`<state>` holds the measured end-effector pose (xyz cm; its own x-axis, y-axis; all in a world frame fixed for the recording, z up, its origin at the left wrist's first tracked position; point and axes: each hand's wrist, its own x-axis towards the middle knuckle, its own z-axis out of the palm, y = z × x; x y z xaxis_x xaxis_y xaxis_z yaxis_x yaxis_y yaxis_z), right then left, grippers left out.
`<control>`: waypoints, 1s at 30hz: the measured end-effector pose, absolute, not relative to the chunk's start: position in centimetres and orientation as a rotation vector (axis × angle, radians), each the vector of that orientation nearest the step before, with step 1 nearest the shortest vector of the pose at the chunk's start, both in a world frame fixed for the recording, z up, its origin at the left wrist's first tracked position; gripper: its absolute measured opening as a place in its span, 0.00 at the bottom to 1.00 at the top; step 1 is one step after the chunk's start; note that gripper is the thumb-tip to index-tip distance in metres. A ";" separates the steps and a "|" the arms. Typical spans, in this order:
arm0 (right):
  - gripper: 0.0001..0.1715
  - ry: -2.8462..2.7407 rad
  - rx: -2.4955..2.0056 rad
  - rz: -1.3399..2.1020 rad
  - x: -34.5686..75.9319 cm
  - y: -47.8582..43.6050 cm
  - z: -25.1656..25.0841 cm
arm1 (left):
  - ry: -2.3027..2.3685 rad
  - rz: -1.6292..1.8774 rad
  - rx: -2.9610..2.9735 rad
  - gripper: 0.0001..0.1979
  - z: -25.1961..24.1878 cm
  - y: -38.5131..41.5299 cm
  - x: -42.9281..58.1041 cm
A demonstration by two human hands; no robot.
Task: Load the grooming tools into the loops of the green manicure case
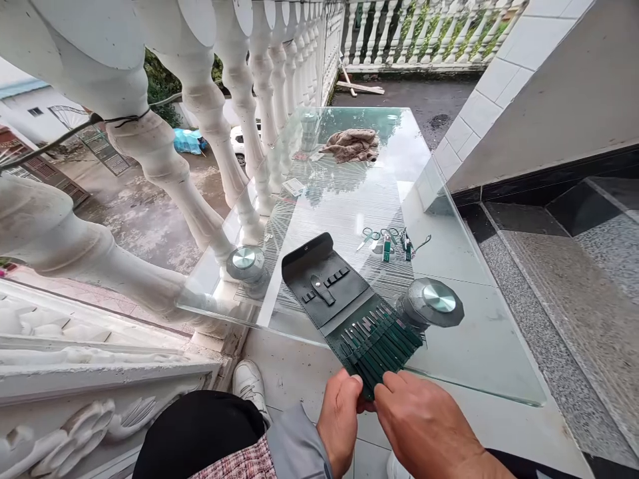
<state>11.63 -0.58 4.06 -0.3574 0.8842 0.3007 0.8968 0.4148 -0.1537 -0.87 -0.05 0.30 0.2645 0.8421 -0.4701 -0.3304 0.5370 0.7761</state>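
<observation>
"How were the hands set?"

"Close together at the near end of the dark case [344, 299]. The left hand [342, 406] pinched its near corner, thumb on top. The right hand [412, 406] was curled beside it, knuckles up; its fingertips were hidden, so whether it gripped the case or a tool handle, I couldn't tell."

"What did handling it well call for?"

"In my judgement, a light, even hold at that edge, with the case kept level. The near end seemed to overhang the glass table [494, 352], so tipping it toward six o'clock might have let the slim tools [382, 346] slide in their loops. Fingers belonged by the handles, away from the metal tips."

"And how did the case look?"

"It lay open, stretching from the hands toward eleven o'clock. The tools sat in a close row, green handles toward five, silvery tips toward eleven. Beyond them, the black panel bore a snap strap and small loops, and the far flap curled upward."

"Anything farther out?"

"Just past twelve from the hands lay small scissors [371, 234] and green-and-silver clippers [386, 246]. A brown cloth [352, 145] was bunched at twelve, near the table's far end."
</observation>
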 end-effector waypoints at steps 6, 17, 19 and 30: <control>0.10 -2.403 -1.709 0.406 13.3 0.0 5.1 | 1.003 0.855 0.610 0.14 0.0 0.1 -0.9; 0.12 -2.390 -1.707 0.362 12.6 0.1 4.5 | 1.014 0.831 0.591 0.13 0.8 0.4 -0.6; 0.12 -2.352 -1.742 0.274 12.3 0.1 4.2 | 1.012 0.821 0.614 0.14 0.8 0.4 -0.6; 0.14 -2.340 -1.720 0.120 12.3 0.0 3.8 | 0.946 0.806 0.643 0.14 1.1 0.5 -0.6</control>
<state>12.34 -0.02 3.78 -0.2820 0.9493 0.1389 0.9301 0.3060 -0.2032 -0.60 0.49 1.12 0.3458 0.8254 -0.4463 -0.3104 0.5495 0.7757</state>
